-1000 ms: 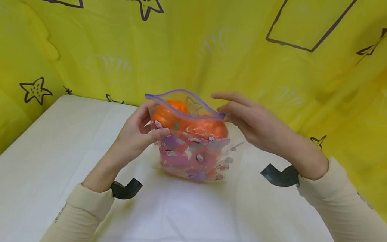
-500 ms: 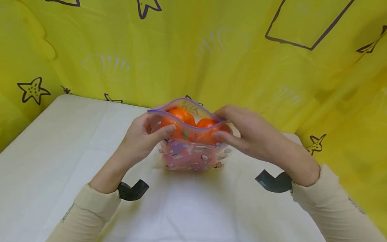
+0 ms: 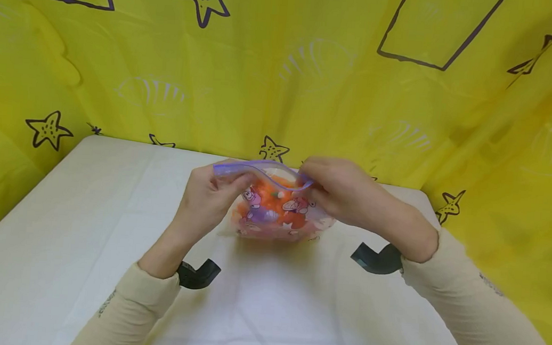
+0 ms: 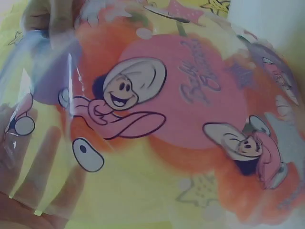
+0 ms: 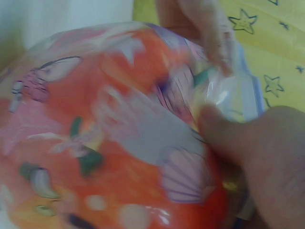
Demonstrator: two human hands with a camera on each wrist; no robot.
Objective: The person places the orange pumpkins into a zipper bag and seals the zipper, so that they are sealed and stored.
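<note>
A clear zip bag [image 3: 284, 218] with a purple zip strip and cartoon prints stands in the middle of the table. Through its film show orange peppers [image 3: 274, 194] with green stems. My left hand [image 3: 209, 200] pinches the left end of the bag's mouth, thumb in front. At the other end, my right hand [image 3: 351, 194] grips the rim with curled fingers. Between them the mouth gapes slightly. In the left wrist view the printed bag [image 4: 190, 95] fills the picture, fingers visible through it. The right wrist view shows the thumb [image 5: 224, 133] against the bag's edge.
A white cloth [image 3: 266, 311] covers the table. Behind it hangs a yellow curtain [image 3: 243, 84] with star and shell drawings, close to the far edge. Dark camera mounts [image 3: 199, 274] stick out from both wrists.
My right hand has come down from the rim with loose fingers to gripping it. Both hands have moved slightly inward, and the bag's mouth has narrowed and tipped toward me, covering the peppers.
</note>
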